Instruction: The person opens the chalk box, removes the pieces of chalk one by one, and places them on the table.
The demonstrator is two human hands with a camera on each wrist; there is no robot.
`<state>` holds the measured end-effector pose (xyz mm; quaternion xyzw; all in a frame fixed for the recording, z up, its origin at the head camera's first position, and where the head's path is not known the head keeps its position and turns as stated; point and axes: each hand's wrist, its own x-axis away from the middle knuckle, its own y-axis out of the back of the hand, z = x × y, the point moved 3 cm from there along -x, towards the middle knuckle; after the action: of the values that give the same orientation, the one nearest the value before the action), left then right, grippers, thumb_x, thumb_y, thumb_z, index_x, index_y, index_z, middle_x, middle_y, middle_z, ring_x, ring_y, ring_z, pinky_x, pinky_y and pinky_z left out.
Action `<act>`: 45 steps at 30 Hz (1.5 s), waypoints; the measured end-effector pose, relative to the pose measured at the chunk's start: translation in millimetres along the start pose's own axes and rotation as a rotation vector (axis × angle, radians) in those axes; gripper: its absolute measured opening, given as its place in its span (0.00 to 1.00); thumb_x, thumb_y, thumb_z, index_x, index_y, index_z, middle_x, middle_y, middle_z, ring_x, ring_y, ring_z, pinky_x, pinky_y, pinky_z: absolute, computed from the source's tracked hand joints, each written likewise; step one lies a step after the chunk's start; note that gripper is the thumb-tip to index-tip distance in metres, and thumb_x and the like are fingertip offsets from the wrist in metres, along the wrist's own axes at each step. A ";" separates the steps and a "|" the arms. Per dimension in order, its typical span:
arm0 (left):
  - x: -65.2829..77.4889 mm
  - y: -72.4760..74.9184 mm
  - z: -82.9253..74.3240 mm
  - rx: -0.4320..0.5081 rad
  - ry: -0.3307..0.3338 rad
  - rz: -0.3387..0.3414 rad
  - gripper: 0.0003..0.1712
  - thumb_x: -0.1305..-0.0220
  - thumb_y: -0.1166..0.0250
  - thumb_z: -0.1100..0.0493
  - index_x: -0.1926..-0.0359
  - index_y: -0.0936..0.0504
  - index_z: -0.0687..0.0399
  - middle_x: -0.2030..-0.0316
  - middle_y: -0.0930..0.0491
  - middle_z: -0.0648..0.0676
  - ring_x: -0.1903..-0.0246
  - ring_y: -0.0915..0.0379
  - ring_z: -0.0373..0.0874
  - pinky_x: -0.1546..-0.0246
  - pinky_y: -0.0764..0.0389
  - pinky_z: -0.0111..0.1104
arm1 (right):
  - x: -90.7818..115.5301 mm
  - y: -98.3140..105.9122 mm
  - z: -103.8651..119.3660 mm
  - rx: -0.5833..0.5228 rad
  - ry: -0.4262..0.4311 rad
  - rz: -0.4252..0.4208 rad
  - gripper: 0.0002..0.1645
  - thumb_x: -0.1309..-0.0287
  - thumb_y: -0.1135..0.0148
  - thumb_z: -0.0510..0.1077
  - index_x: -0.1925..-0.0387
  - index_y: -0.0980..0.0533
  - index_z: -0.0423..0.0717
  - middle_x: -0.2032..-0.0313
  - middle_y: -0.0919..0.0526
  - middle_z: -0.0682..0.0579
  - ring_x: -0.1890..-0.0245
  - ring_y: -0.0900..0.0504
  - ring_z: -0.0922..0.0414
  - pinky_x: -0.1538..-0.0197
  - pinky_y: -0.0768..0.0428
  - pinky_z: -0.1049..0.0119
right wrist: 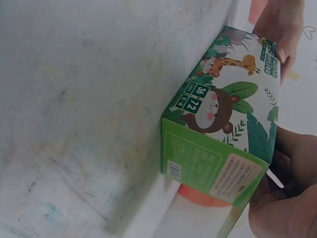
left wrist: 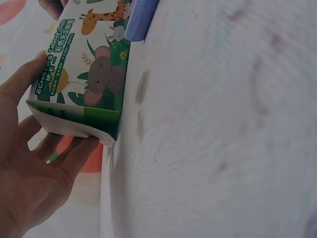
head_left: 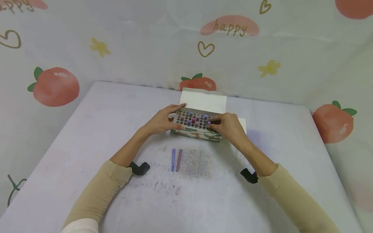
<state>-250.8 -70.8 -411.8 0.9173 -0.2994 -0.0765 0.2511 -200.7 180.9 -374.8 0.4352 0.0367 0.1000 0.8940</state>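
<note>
An open cardboard chalk box [head_left: 196, 133] with printed animals stands on the table, its holed tray [head_left: 177, 118] holding several purple and pink chalk sticks. My left hand [head_left: 158, 122] grips the box's left end, thumb at the front top edge; the left wrist view shows its other fingers against the end flap [left wrist: 74, 126]. Over the tray's right end, my right hand [head_left: 231, 127] pinches the top of a purple chalk stick [head_left: 209, 123] between thumb and fingers. In the right wrist view the box's green end panel [right wrist: 208, 158] hides that stick.
Two loose chalk sticks, one blue-violet [head_left: 173, 160] and one mauve [head_left: 179, 160], lie in front of the box. The white lid [head_left: 203, 99] stands raised behind it, and a side flap [head_left: 242, 124] sticks out at right. Chalk dust marks the white tablecloth [head_left: 195, 161].
</note>
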 end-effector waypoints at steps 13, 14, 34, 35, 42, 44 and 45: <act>-1.1 0.1 -0.2 0.003 0.003 -0.002 0.50 0.42 0.25 0.53 0.23 0.41 0.40 0.29 0.40 0.57 0.28 0.46 0.52 0.34 0.28 0.42 | 1.4 -1.4 -6.4 -0.150 -0.003 -0.129 0.19 0.38 0.32 0.51 0.49 0.15 0.46 0.71 0.12 0.48 0.89 0.49 0.63 0.84 0.45 0.69; -1.1 0.1 -0.3 0.003 0.003 -0.001 0.50 0.42 0.25 0.53 0.23 0.41 0.40 0.29 0.41 0.57 0.28 0.47 0.52 0.34 0.28 0.42 | 1.7 -1.6 -6.5 -0.156 -0.002 -0.139 0.20 0.38 0.32 0.51 0.49 0.15 0.47 0.70 0.12 0.48 0.89 0.49 0.63 0.84 0.45 0.69; -1.3 0.0 2.4 0.005 0.016 0.006 0.51 0.43 0.25 0.51 0.23 0.42 0.37 0.28 0.43 0.56 0.27 0.48 0.51 0.34 0.28 0.42 | 7.1 -1.1 0.3 -0.671 0.109 -0.388 0.16 0.38 0.32 0.42 0.50 0.16 0.41 0.61 0.12 0.41 0.66 0.11 0.52 0.61 0.12 0.59; -1.2 0.0 2.2 0.005 0.016 0.007 0.51 0.43 0.25 0.51 0.23 0.42 0.37 0.28 0.43 0.56 0.27 0.48 0.52 0.34 0.29 0.42 | 8.3 -0.2 0.6 -0.690 0.113 -0.397 0.17 0.39 0.31 0.43 0.50 0.15 0.42 0.61 0.12 0.42 0.67 0.11 0.54 0.62 0.12 0.60; -0.8 0.4 1.1 0.001 0.019 0.005 0.51 0.43 0.25 0.52 0.23 0.42 0.38 0.28 0.42 0.56 0.28 0.47 0.52 0.33 0.29 0.42 | 17.5 -3.6 6.4 -0.769 0.050 -0.280 0.23 0.40 0.30 0.47 0.48 0.17 0.38 0.64 0.11 0.46 0.69 0.11 0.54 0.62 0.12 0.57; -0.9 0.2 1.0 0.004 0.016 0.007 0.51 0.43 0.25 0.52 0.23 0.42 0.39 0.28 0.42 0.56 0.28 0.47 0.52 0.33 0.29 0.42 | 20.0 -5.9 7.3 -0.760 0.025 -0.252 0.23 0.39 0.30 0.47 0.47 0.18 0.38 0.64 0.11 0.45 0.70 0.12 0.53 0.63 0.12 0.58; -1.0 -0.1 1.0 0.003 0.015 0.008 0.51 0.43 0.25 0.52 0.23 0.42 0.39 0.29 0.41 0.56 0.28 0.46 0.51 0.33 0.29 0.42 | 21.0 -7.3 7.7 -0.754 0.015 -0.240 0.22 0.39 0.30 0.47 0.47 0.18 0.38 0.64 0.12 0.45 0.71 0.12 0.53 0.64 0.11 0.57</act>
<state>-251.9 -70.6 -412.7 0.9171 -0.3012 -0.0683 0.2522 -178.0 175.1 -375.3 0.0682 0.0548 0.0043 0.9962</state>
